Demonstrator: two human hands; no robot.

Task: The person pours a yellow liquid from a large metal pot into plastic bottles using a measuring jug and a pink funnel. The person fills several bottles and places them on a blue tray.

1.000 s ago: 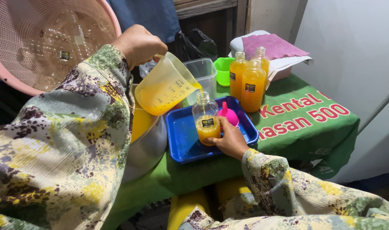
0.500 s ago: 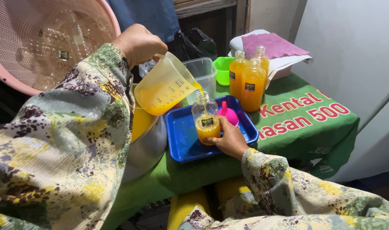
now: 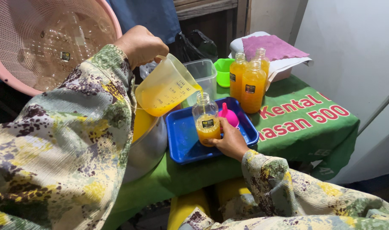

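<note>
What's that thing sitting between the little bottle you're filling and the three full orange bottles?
In the head view, a pink funnel lies on the blue tray, between the small bottle held by the right hand and the three filled bottles.

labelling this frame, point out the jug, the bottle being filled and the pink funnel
jug (image 3: 166, 91), head view, on its clear side wall
bottle (image 3: 207, 123), head view, on its juice-filled lower body
funnel (image 3: 229, 117), head view, on its pink cone

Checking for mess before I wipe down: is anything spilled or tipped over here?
Nothing stands out. The measuring jug in the left hand is tilted over the upright bottle, steadied by the right hand in the blue tray; no puddle shows.
</note>
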